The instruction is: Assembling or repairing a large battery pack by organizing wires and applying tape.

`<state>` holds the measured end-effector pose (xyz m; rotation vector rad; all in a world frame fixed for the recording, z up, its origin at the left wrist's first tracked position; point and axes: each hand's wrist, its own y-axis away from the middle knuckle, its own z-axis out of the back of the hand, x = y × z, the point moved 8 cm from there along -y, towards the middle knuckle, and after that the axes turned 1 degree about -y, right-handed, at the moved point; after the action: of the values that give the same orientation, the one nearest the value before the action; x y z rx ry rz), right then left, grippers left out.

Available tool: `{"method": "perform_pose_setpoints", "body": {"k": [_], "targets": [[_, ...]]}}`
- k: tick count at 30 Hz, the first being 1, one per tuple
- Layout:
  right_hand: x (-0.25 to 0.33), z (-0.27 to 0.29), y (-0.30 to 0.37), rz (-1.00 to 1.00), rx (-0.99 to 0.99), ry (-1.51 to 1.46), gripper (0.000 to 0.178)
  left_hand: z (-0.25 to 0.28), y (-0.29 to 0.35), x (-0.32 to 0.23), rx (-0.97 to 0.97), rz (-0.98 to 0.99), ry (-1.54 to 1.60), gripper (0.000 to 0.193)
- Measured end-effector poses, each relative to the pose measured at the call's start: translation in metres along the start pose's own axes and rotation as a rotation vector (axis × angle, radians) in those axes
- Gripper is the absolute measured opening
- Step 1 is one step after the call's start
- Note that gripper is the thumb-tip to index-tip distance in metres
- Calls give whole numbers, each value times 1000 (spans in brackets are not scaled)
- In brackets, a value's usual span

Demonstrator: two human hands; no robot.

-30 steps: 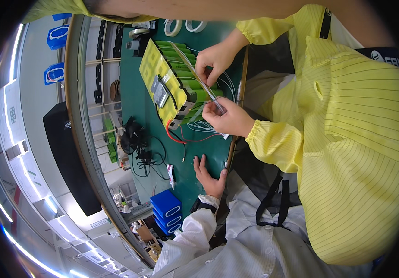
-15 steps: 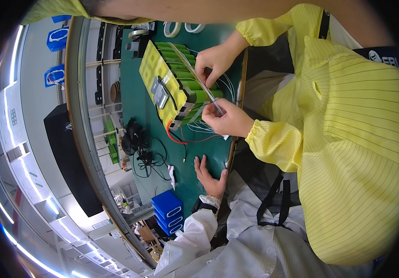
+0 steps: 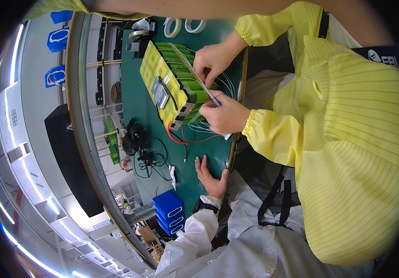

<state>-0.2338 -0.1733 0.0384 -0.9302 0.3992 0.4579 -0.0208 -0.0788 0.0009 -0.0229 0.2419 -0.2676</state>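
Note:
A battery pack (image 3: 188, 85) of green cylindrical cells stands on the green bench, its yellow top panel (image 3: 152, 74) carrying a small grey module. Along the cells' open side slants a long, thin, pale strip (image 3: 179, 53). My left hand (image 3: 227, 115), lower in the picture, is closed around the strip's near end at the pack's corner. Higher up, my right hand (image 3: 215, 60) has its fingertips pinched together beside the strip and the cells; what lies between them is hidden. Thin white wires (image 3: 229, 83) trail under and past my hands. Red leads (image 3: 171, 134) leave the pack's lower corner.
A co-worker's hand (image 3: 212, 178) rests spread on the bench below my left hand. Nearby are black cables (image 3: 146, 160), a crumpled white wrapper (image 3: 172, 177) and stacked blue battery packs (image 3: 168, 204). Tape rolls (image 3: 172, 28) lie at the top. A shelf rack stands beyond.
My left hand has shifted slightly up the picture, closer to my right hand along the strip. My right hand has barely moved. The pack and the co-worker's hand have stayed in place.

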Motion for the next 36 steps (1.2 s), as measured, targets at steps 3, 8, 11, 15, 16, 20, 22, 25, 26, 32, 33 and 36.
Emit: {"method": "perform_pose_setpoints", "body": {"k": [3,8,11,15,16,20,22,25,26,32,33,36], "targets": [[1,-3,2,-8,3,-56,34,-1,-2,-3,6,-12,-1,93],[16,4,-11,98,30,55,30,10,2,2,-33,-12,-64,90],[9,12,2,135,122,15,28,4,0,-3,-11,-23,-45,89],[0,21,8,50,42,103,31,4,1,-4,-16,-23,-42,89],[-1,21,8,12,36,105,32,5,1,-4,-18,-18,-41,89],[1,17,8,11,61,137,31,4,1,-4,-17,-20,-49,89],[5,18,5,20,50,273,31,5,1,-1,-18,-23,-44,90],[13,25,1,38,38,364,28,6,0,4,-18,7,-12,92],[9,28,5,38,48,369,28,3,-1,2,-11,-1,-8,92],[-48,41,34,-276,-213,-61,8,7,-2,-5,-34,-39,-32,91],[-76,38,33,-559,-315,-486,9,15,1,3,-51,-17,-60,91],[-69,-6,56,-608,-129,-656,8,7,2,-8,-47,-50,-27,90]]}}
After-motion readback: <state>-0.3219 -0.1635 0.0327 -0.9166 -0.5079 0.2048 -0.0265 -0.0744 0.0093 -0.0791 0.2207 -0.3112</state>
